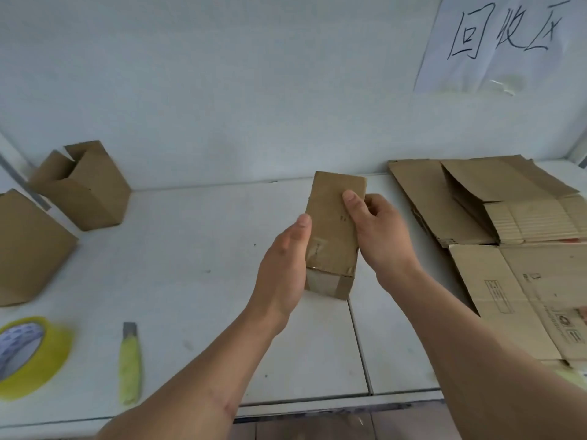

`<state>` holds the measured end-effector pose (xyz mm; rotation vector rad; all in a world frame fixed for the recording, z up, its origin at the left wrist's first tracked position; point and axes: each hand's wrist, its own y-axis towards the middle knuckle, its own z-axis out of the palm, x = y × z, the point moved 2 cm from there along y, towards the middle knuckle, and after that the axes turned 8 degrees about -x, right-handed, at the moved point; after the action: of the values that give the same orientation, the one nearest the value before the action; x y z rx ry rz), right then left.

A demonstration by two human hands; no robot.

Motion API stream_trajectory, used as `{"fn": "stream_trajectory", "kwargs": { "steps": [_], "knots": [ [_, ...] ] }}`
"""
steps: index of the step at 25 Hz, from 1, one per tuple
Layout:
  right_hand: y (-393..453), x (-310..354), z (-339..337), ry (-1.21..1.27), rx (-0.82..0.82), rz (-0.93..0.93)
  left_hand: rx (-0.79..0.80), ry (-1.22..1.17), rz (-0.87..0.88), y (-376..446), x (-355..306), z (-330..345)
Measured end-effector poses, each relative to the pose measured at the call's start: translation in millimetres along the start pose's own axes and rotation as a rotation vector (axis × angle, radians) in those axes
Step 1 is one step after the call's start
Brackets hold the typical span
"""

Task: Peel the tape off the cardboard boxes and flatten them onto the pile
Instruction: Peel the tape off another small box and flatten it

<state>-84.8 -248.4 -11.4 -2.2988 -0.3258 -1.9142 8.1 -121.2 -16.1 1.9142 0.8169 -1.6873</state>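
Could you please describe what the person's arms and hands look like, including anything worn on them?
Both arms are bare up to the frame's bottom edge, with no sleeves in view. The left hand and right hand wear no gloves, and no rings, watch or bracelets show. The fingernails that show are short and unpainted.

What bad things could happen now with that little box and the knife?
1. The small box is held above the table between the left hand and right hand, with clear tape on its near end; it might slip while being peeled.
2. The yellow utility knife lies by the left forearm with its blade showing; an arm could brush it.
3. The flattened pile looks uneven, so another piece may slide off.
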Motion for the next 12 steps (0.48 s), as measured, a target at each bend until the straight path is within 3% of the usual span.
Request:
{"fn": "stream_trajectory", "kwargs": {
  "steps": [4,9,12],
  "knots": [
    [-1,-4,7,0.006,0.068,0.111,-0.078,0.071,0.024,5,10,-11],
    [-9,-7,1,0.033,0.171,0.136,-0.107,0.233,0.312,0,2,-4],
    [-12,-8,-2,0.023,0.140,0.090,-0.104,0.396,0.440,2,5,-11]
  ]
}}
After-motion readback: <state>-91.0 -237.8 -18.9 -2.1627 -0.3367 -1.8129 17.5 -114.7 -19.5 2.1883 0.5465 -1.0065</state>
